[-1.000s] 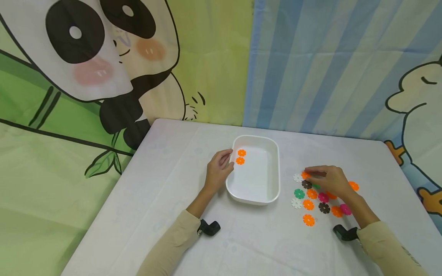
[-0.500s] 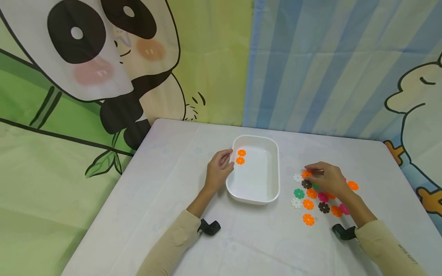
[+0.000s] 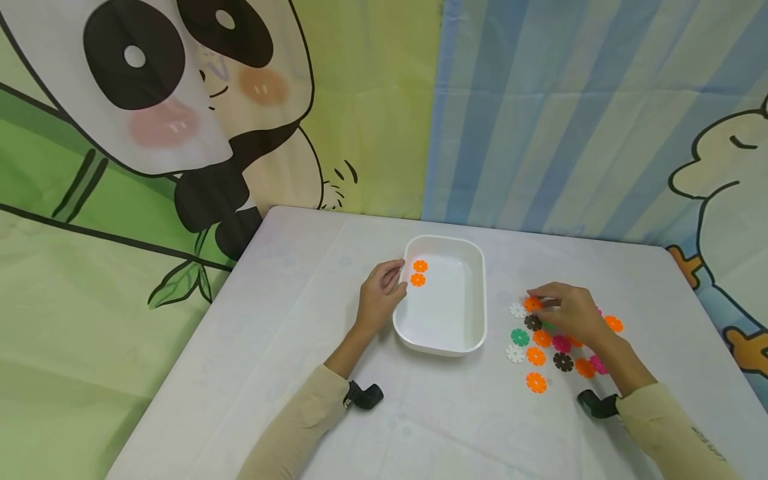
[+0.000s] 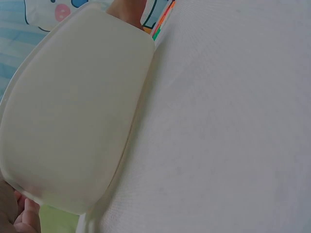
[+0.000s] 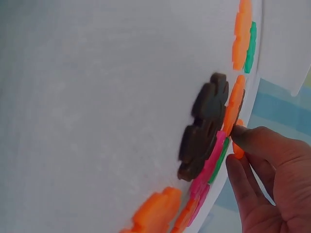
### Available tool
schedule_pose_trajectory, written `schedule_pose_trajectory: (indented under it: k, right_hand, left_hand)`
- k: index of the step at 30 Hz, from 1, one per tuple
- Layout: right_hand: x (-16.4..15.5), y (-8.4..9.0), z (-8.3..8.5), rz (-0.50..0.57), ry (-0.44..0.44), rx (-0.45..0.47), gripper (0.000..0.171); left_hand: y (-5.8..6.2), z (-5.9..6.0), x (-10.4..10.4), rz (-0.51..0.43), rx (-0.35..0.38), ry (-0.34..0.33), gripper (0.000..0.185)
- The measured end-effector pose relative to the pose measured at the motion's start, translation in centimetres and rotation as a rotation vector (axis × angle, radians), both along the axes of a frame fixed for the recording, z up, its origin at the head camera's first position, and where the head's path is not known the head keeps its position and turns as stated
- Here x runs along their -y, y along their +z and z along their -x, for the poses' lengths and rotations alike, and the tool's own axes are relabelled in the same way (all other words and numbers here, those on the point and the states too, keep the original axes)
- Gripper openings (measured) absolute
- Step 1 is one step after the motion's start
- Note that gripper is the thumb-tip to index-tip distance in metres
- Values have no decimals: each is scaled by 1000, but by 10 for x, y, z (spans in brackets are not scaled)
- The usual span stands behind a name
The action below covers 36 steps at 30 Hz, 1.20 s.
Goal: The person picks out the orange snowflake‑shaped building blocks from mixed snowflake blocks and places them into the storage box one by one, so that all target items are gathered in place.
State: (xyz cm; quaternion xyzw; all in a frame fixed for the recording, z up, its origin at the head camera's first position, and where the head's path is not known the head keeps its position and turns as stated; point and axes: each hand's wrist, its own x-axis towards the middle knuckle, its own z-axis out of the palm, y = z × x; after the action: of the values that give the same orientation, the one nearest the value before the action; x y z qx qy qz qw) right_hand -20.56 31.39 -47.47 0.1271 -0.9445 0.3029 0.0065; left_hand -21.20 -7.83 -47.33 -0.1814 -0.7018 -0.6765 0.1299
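A white plastic tray [image 3: 441, 307] sits mid-table with two orange notched discs [image 3: 419, 273] lying at its left side. My left hand [image 3: 379, 297] holds the tray's left rim, thumb and fingers at the edge; the left wrist view shows mostly the tray's outer wall [image 4: 77, 107]. To the right, my right hand [image 3: 573, 310] pinches an orange notched disc [image 5: 238, 146] between thumb and fingertips at the far side of a group of similar discs. The hand partly covers a green disc [image 3: 548, 325] and others under it.
Around the right hand lie several loose discs: white [image 3: 515, 353], green [image 3: 520, 337], dark brown [image 3: 563, 362], pink [image 3: 561, 344] and orange [image 3: 537, 383]. Some touch or overlap. They lie on a white-covered table [image 3: 312, 287] with a printed curtain [image 3: 372, 107] behind it.
My right hand has shifted very slightly left, its fingers staying at the same orange disc. The left hand and tray stay in place.
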Motion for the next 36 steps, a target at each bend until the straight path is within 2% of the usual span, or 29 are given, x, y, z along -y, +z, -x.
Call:
schedule_pose_trajectory:
  k: [8, 16, 23, 30, 36]
  right_hand:
    - [-2, 2, 0, -32, -27, 51, 36]
    - [-2, 4, -1, -77, -5, 34, 38]
    - [-1, 1, -1, -53, -30, 31, 32]
    - [-1, 1, -2, -18, -2, 39, 30]
    - [-2, 7, 0, -47, 18, 84, 34]
  left_hand:
    - [1, 0, -1, -4, 2, 0, 39]
    - [2, 0, 0, -7, 20, 0, 40]
    - [3, -1, 0, -10, 25, 1, 40]
    - [3, -1, 0, -1, 36, -6, 40]
    - [4, -2, 1, -18, 28, -24, 40]
